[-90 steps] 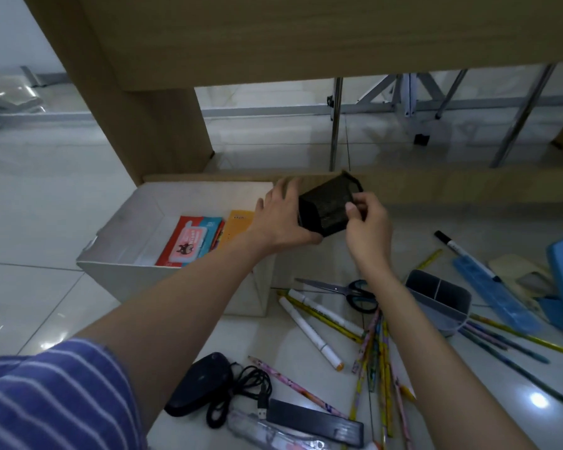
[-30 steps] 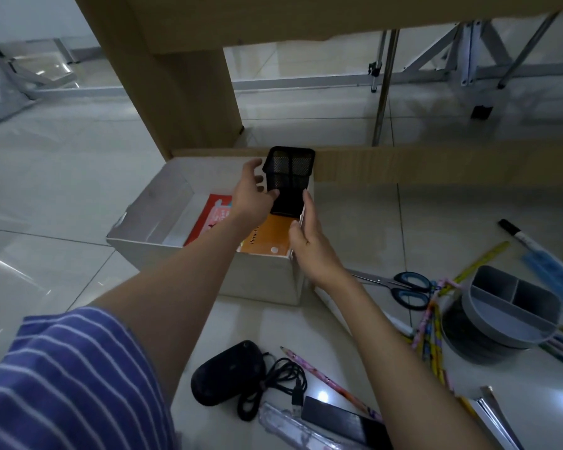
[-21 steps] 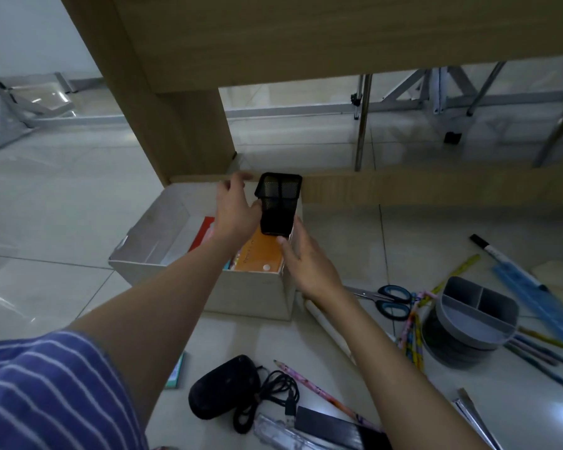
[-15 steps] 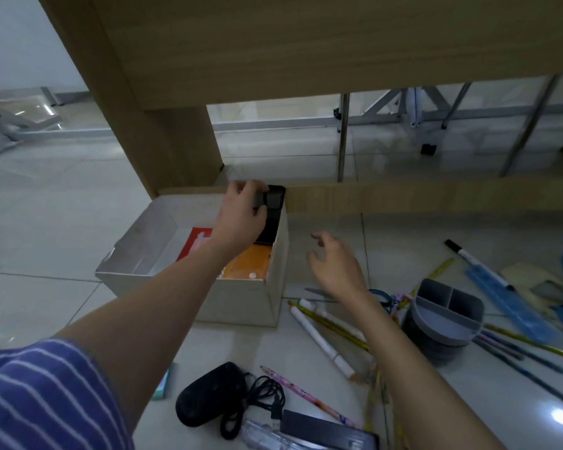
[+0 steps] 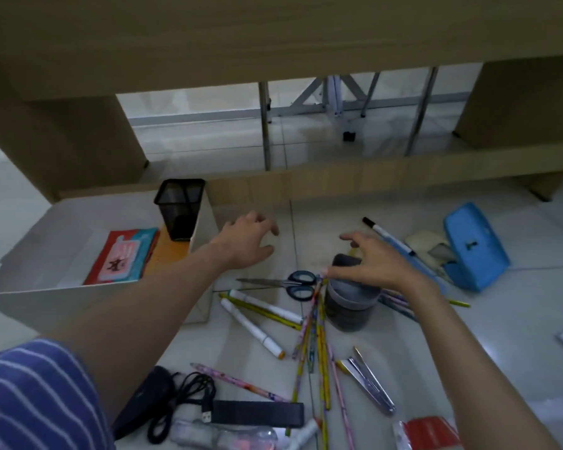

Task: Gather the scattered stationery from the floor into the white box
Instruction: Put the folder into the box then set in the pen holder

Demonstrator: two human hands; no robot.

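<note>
From my seat this job looks barely a third done. In the white cardboard box (image 5: 46, 289) on the floor I can count a black mesh pen cup (image 5: 180, 207) standing upright in the far right corner, a red-and-teal booklet (image 5: 121, 256) lying flat, and an orange pad (image 5: 171, 251) beside it.

My left hand (image 5: 246, 241) hovers just right of the box, fingers loosely curled and holding nothing. My right hand (image 5: 376, 259) is spread over the grey round plastic organiser (image 5: 350, 303), fingers extended; I cannot tell whether they touch it, and they grip nothing yet.

Most of the stationery is on the tiles: blue-handled scissors (image 5: 283, 283), two white markers (image 5: 257, 315), a fan of patterned pencils (image 5: 316, 339), a black-capped marker (image 5: 387, 236), a blue hole punch (image 5: 473, 246), metal clips (image 5: 369, 381), a black mouse with cable (image 5: 150, 397) and a black case (image 5: 257, 414). I judge the organiser goes next.
</note>
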